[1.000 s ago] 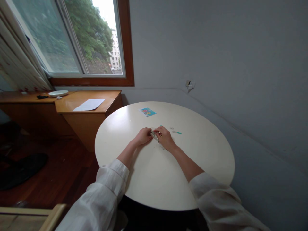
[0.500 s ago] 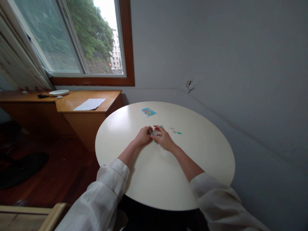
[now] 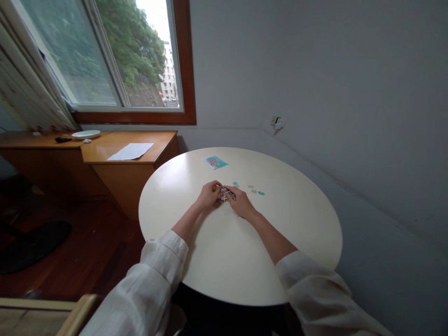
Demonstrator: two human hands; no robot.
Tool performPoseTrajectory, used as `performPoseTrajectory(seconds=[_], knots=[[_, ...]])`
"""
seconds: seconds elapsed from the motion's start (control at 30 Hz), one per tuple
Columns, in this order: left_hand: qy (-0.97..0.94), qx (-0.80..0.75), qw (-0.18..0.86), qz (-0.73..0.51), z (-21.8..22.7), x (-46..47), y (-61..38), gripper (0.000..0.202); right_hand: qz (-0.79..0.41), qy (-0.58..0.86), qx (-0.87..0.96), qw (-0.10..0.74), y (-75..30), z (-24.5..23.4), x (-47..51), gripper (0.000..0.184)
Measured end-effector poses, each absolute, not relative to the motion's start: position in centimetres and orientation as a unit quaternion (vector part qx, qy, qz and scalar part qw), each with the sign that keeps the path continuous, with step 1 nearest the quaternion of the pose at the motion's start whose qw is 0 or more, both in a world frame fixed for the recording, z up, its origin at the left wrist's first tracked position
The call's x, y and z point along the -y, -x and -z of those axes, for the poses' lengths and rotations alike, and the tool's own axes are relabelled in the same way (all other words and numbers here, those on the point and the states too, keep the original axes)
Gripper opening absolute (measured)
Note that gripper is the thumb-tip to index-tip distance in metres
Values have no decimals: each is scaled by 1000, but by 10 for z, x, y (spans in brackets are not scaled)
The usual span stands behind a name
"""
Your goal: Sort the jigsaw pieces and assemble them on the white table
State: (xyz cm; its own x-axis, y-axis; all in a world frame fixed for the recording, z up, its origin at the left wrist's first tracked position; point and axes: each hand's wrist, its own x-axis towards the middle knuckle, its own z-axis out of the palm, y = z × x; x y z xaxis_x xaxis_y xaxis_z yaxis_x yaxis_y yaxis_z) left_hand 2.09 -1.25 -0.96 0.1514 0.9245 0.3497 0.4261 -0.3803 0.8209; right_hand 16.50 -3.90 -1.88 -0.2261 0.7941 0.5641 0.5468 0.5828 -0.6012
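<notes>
A small heap of jigsaw puzzle pieces point(image 3: 223, 194) is gathered between my two hands above the round white table point(image 3: 231, 261). My left hand point(image 3: 209, 192) is closed on its left side, with pieces between the bent fingers. From the right, my right hand point(image 3: 240, 200) closes on the same pieces, thumb and fingers drawn together. The hands cover part of the heap. Just beyond my right hand lies a loose teal piece point(image 3: 235, 184). Farther right are a green piece point(image 3: 261, 193) and a couple of pale ones point(image 3: 250, 186).
A colourful picture card point(image 3: 216, 162) lies toward the table's far edge. To the left stands a wooden desk point(image 3: 161, 147) with a white sheet of paper point(image 3: 131, 151) and a white plate point(image 3: 86, 134). The wall point(image 3: 315, 116) runs close behind and to the right.
Both hands have drawn in around the pieces. My right hand's fingers, spread over them before, have closed, and the pieces are pressed into a tighter heap.
</notes>
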Motion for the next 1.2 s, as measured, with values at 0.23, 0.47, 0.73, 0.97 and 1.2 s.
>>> performPoseTrajectory(seconds=[0.23,0.47,0.73,0.97,1.2], knots=[[-696,-444,330,-459,12,10,-22,17,-183,467,721,478,-170,18,37,28],[-703,-417,356,-453,17,7,-22,21,-189,462,722,480,-170,20,38,23],[-669,-459,311,-495,14,2,-18,12,-141,478,717,489,-170,15,39,21],[-708,-389,371,-458,11,12,-23,19,-155,454,723,498,-170,15,39,21],[-684,-430,347,-476,14,6,-21,16,-151,476,705,504,-170,14,41,24]])
